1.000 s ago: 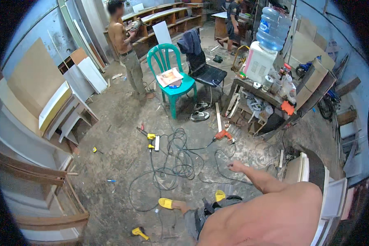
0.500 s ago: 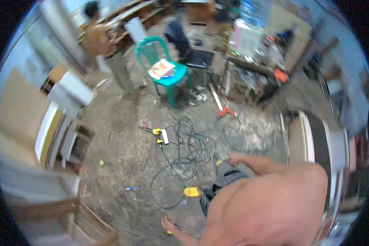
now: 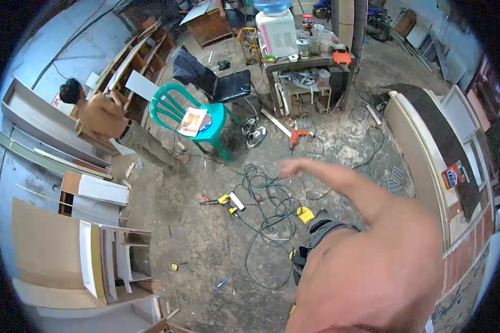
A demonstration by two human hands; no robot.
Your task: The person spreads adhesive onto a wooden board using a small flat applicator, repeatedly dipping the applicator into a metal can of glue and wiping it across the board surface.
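My right hand point(image 3: 290, 167), at the end of the stretched right arm, hangs over the floor near a tangled dark hose or cable point(image 3: 261, 194). Its fingers look loosely apart though slightly blurred, and I see nothing in them. Nearest beyond it is an orange-red power drill point(image 3: 297, 136) lying on the floor. My left hand is out of view. A yellow and black power tool point(image 3: 228, 203) lies left of the coils. Close to my legs shows a yellow shoe point(image 3: 304, 215).
A green plastic chair point(image 3: 208, 130) holds papers. Behind stand a black chair point(image 3: 233, 86) and a table with a water dispenser point(image 3: 276, 36). A shirtless person point(image 3: 103, 114) works at left. Panels point(image 3: 50, 244) and a cabinet piece point(image 3: 422, 150) line the sides. A tape measure point(image 3: 174, 267) lies on the floor.
The view has turned and sharpened. My right hand has swung outward, away from my body toward the drill. My left hand, visible before at the lower edge, has gone out of view.
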